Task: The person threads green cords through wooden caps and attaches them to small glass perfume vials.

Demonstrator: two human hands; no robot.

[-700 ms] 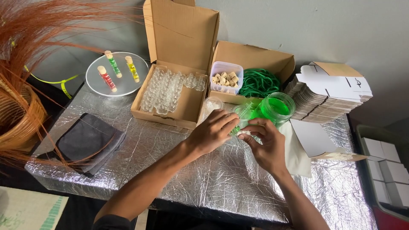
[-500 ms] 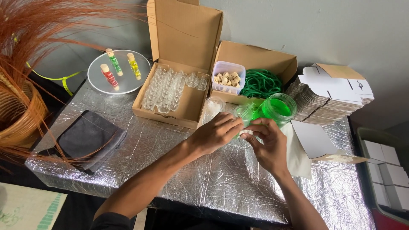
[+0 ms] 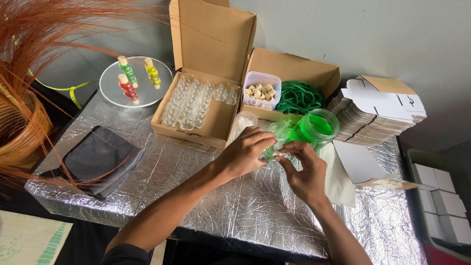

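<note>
My left hand [image 3: 245, 152] and my right hand [image 3: 304, 169] meet over the silver foil-covered table [image 3: 196, 196], both closed around a small clear glass bottle [image 3: 272, 151] with green liquid in it. Just behind them stands a clear jar of bright green liquid [image 3: 314, 128]. An open cardboard box [image 3: 196, 105] holds several empty little glass bottles. A small plastic tub of corks [image 3: 261, 91] sits in a second box, next to coiled green cord [image 3: 299, 97].
A round mirror plate [image 3: 135, 83] carries three filled bottles, green, yellow and red. A dark folded cloth [image 3: 98, 157] lies at left by a basket with reddish fibres [image 3: 19, 127]. Stacked flat white cartons [image 3: 378, 110] sit at right, a white cloth [image 3: 338, 176] under my right hand.
The hands have stayed over the same spot by the green jar; the fingers have shifted a little on the small bottle.
</note>
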